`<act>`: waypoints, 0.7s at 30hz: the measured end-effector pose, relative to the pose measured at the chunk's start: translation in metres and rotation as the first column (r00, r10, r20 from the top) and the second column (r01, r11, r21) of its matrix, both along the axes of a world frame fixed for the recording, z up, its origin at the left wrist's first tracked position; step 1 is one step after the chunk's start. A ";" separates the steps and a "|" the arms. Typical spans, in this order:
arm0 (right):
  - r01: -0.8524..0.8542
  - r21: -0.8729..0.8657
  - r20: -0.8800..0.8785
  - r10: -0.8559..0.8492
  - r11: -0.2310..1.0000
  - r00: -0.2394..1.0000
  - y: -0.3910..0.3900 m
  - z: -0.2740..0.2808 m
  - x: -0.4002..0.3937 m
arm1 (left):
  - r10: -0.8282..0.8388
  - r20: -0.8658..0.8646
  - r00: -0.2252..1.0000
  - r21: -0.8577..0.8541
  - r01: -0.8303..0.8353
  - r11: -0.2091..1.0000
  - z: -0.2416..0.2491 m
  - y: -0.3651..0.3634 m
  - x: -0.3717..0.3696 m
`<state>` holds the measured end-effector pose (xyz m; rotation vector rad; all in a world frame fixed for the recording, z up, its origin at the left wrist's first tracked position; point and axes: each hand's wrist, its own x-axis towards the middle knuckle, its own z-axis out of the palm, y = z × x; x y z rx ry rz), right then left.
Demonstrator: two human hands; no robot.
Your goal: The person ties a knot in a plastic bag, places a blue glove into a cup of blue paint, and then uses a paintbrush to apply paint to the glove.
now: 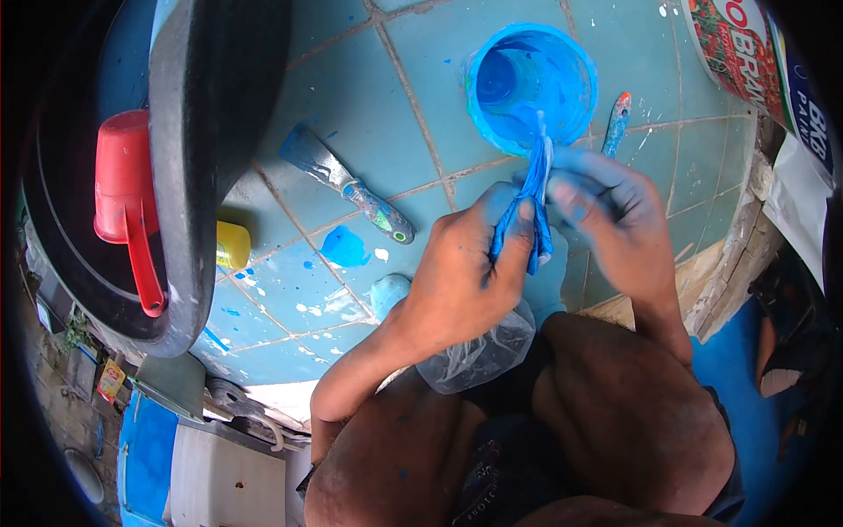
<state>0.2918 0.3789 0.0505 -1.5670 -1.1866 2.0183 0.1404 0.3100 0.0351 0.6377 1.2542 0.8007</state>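
Note:
My left hand [470, 268] is closed around a twisted plastic bag [531, 211], its gathered part smeared with blue paint. Clear plastic [479, 356] hangs below that hand; whether it is the same bag is hard to see. My right hand [615, 215], slightly blurred, pinches the upper part of the twist, its fingers stained blue. Just beyond the hands stands a bucket [531, 88] coated inside with blue paint. The narrow tip of the twist reaches over the bucket's near rim.
A paint-spotted scraper [351, 184] lies on blue tiles [351, 88], left of a small-handled brush or tool [618, 123]. A black tub [184, 176] holds a red dipper [127, 180]. Also around are a yellow container [232, 245], a paint can [746, 53] and wet blue drops [345, 247].

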 end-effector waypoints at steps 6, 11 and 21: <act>-0.073 -0.098 -0.100 0.063 0.992 0.993 -0.011 0.009 0.002 | -0.023 -0.107 0.994 0.140 0.038 0.989 -0.008 -0.013 -0.003; -0.114 -0.061 -0.087 0.108 0.992 0.990 -0.014 0.013 0.006 | 0.011 -0.134 0.991 0.068 -0.001 0.998 -0.003 -0.019 0.001; -0.116 0.184 0.056 0.107 0.976 0.993 -0.026 0.010 0.012 | 0.124 0.104 0.987 0.083 -0.133 0.988 0.024 -0.030 -0.004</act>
